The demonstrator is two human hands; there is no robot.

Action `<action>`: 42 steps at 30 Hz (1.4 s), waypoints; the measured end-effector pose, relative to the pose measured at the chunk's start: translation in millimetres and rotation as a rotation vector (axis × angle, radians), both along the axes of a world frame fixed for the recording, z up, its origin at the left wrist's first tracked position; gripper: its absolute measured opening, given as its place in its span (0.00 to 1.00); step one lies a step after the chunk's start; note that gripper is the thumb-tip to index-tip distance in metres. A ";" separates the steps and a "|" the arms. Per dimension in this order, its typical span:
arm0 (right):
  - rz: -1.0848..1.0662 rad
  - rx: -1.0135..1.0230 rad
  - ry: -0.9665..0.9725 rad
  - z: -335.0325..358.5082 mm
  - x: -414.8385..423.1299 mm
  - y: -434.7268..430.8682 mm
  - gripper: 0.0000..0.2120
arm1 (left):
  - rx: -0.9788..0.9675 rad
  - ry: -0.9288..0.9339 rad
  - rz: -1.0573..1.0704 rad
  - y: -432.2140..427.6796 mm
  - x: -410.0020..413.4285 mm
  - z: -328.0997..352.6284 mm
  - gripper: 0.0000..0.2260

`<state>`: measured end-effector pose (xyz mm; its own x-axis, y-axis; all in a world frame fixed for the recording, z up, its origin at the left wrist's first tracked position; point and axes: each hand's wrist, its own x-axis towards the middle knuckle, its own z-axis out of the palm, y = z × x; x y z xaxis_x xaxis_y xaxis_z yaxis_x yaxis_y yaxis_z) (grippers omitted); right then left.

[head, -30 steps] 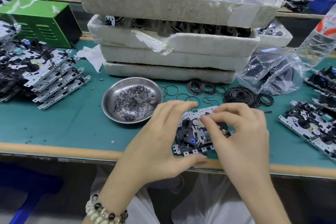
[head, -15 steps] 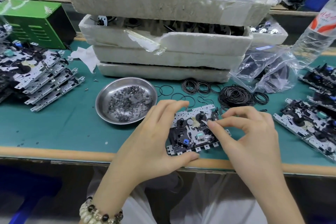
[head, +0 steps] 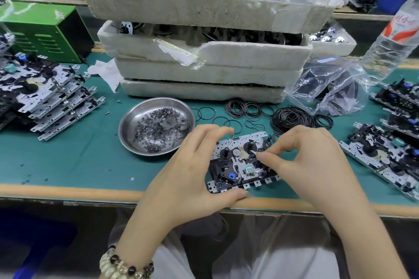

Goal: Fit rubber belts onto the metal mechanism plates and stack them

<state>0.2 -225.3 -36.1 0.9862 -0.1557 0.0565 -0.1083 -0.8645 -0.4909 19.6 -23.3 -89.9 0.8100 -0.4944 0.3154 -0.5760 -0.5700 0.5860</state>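
You held the mechanism plate (head: 233, 166) just right of the steel dish (head: 127, 124).
Your left hand (head: 192, 172) gripped its near and far edges; your right hand (head: 310, 165) pinched a small part (head: 257, 153), too tiny to identify, above it. Rubber belts (head: 292, 118) lay farther right of the dish.

Shiny steel dish (head: 136, 118); matt perforated metal plate (head: 229, 145); rough white foam trays (head: 204, 70); crinkled clear plastic bag (head: 335, 88)
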 end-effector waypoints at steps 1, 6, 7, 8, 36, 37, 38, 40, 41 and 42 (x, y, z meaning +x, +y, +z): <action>-0.005 0.026 0.035 2.9 2.1 -1.8 0.12 | 0.000 0.000 0.000 -0.1 0.0 0.2 0.38; 0.037 0.169 0.204 13.8 15.7 -11.7 0.06 | 0.001 -0.003 0.006 0.0 -0.7 0.9 0.38; 0.061 0.192 0.231 14.7 18.8 -13.7 0.06 | 0.001 -0.001 0.005 0.0 -0.7 1.1 0.38; 0.081 0.213 0.258 15.8 21.7 -15.4 0.06 | 0.002 0.001 0.005 0.0 -0.7 1.1 0.38; 0.048 -0.565 0.139 38.6 0.1 44.6 0.21 | 0.001 -0.035 0.000 -2.2 1.7 -0.3 0.39; 0.048 -0.565 0.149 39.8 0.0 45.2 0.21 | 0.000 -0.037 0.000 -2.3 1.8 -0.3 0.39; 0.045 -0.561 0.161 41.2 0.0 45.8 0.21 | -0.002 -0.038 -0.001 -2.2 1.8 -0.4 0.39; 0.035 -0.542 0.177 43.0 0.5 47.0 0.21 | -0.010 -0.039 -0.004 -2.4 1.9 -0.2 0.38; 0.032 -0.531 0.182 43.4 1.1 48.0 0.21 | -0.016 -0.039 -0.004 -2.6 1.9 0.0 0.38; 0.028 -0.526 0.189 43.5 1.5 49.1 0.21 | -0.023 -0.040 -0.002 -2.8 2.1 0.3 0.38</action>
<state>1.8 -176.2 7.3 0.9901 -0.1273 -0.0586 -0.1256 -0.9915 0.0329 21.7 -26.1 -89.5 0.7957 -0.4881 0.3587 -0.6002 -0.5559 0.5751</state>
